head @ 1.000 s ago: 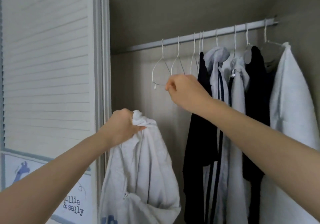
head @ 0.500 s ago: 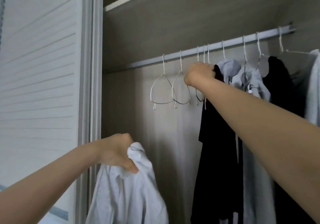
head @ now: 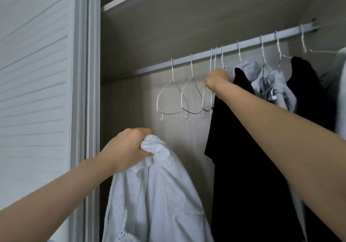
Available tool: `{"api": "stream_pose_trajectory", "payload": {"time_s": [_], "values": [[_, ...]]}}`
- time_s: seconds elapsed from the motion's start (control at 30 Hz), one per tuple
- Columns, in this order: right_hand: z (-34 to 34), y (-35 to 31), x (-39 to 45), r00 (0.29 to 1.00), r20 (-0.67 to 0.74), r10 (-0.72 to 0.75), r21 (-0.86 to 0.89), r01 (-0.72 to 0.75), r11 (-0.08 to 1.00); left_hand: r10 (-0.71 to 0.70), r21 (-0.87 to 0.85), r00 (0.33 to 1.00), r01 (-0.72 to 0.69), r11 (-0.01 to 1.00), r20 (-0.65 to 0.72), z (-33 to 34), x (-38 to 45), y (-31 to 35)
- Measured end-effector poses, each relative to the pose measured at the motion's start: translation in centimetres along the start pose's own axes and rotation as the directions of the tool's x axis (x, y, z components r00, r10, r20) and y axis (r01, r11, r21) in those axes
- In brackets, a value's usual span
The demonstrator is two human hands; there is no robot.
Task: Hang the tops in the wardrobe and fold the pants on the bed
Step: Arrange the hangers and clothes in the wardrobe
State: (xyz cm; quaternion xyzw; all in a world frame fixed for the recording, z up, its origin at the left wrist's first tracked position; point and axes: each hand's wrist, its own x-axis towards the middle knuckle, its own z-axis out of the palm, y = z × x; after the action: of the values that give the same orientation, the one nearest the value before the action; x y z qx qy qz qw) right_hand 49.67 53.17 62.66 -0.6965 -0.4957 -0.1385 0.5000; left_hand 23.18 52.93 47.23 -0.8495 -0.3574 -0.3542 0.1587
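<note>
Facing the open wardrobe [head: 142,41], we had its louvred door [head: 35,91] slid aside on our left and the grooved hanging rail [head: 249,44] running up to the right, already carrying a black top [head: 249,166], a grey hooded top [head: 277,86] and another dark garment [head: 307,91] further along. Lower down, our white zip-up top [head: 159,195] hung as a loose, crumpled drape in front of the wardrobe's back panel, not yet on any hanger; we judged it light and thoroughly soft, likely to sag and twist wherever it was unsupported, so the collar and shoulder seams looked the sensible places to hold it while a hanger went in, with the zip edge apt to flap open. Our left hand [head: 127,148] had its fingers curled tight into a bunch of fabric at the top of that garment, bearing its whole weight. Our right hand [head: 218,80] was raised to the cluster of bare wire hangers [head: 207,99] beside the black top, fingers closed in a fist about the neck of one, though we could not tell which. Two more empty wire hangers [head: 168,99] hung well apart to the left; thin and springy, they seemed prone to tangling, so lifting by the hook looked safest.
</note>
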Motion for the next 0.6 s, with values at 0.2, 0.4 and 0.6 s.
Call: {"api": "stream_pose_trajectory", "payload": {"time_s": [0.2, 0.4, 0.6], "values": [[-0.4, -0.4, -0.4, 0.999, 0.036, 0.012, 0.046, -0.014, 0.999, -0.050, 0.055, 0.997, 0.047, 0.997, 0.053, 0.5, -1.0, 0.3], [0.3, -0.7, -0.8, 0.999, 0.027, 0.031, 0.252, -0.036, 0.967, -0.132, -0.027, 0.985, 0.136, 0.990, 0.115, 1.5, -1.2, -0.7], [-0.5, -1.5, -1.2, 0.997, -0.046, 0.062, 0.371, -0.040, 0.928, -0.127, 0.064, 0.989, 0.132, 0.989, -0.078, 0.4, -2.8, 0.7]]}}
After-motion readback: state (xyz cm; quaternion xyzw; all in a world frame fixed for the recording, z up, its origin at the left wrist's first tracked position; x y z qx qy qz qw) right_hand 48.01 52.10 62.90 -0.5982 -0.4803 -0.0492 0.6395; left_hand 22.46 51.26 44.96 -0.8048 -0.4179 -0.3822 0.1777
